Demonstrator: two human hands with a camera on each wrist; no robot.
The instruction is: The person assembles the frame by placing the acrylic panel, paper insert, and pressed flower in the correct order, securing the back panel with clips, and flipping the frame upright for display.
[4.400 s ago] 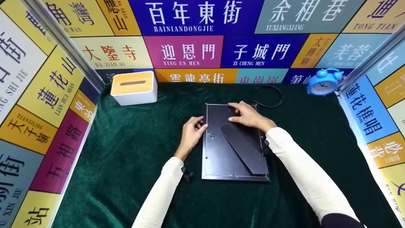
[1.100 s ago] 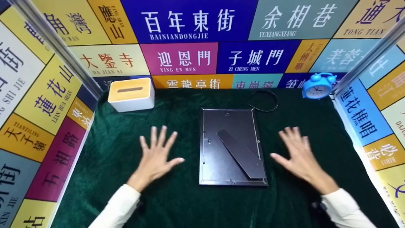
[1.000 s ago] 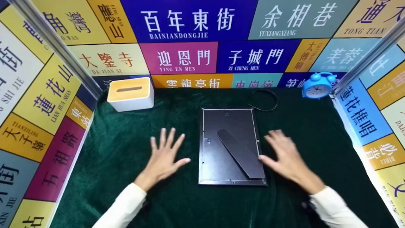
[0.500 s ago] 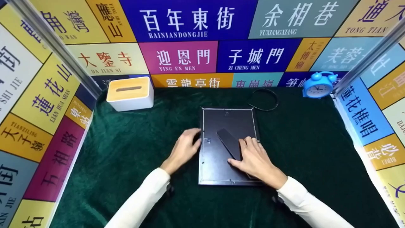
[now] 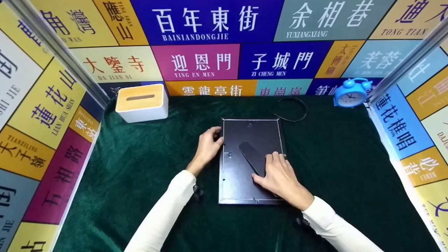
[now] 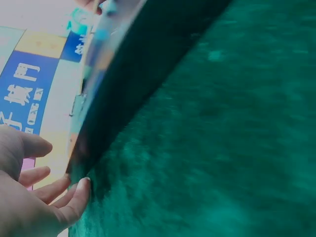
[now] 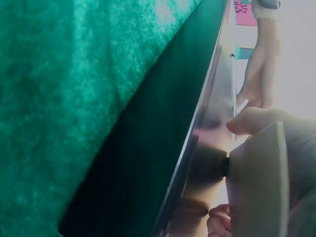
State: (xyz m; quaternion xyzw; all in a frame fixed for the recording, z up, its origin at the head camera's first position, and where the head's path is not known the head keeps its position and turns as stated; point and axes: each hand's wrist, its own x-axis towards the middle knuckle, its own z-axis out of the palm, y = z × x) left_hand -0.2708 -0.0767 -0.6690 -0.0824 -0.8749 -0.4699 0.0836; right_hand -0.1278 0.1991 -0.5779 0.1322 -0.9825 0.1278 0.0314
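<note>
A picture frame (image 5: 241,185) lies face down, its dark back and silvery edges showing. On that back a slanting black easel stand (image 5: 250,154) is partly covered by my right hand (image 5: 283,176). The right hand grips the stand, thumb on its left side and fingers on its right. From the right wrist, the stand (image 7: 257,182) is seen within the hand, with the thumb (image 7: 247,121) beside it. My left hand (image 5: 207,147) is at the frame's left edge, fingertips touching or very close to it. Its fingers (image 6: 76,202) look loosely bent in the left wrist view.
A tissue box (image 5: 142,108) with a wooden lid stands at the back left. At the back right is a blue alarm clock (image 5: 351,92). A thin black hoop (image 5: 303,113) lies behind the frame's right corner. Green velvet cloth (image 5: 147,168) covers the table, with printed panels around it.
Both hands left the frame, spread apart, then came back to it. The right hand has taken hold of the stand. Over the last half second the left hand slid farther up the left edge.
</note>
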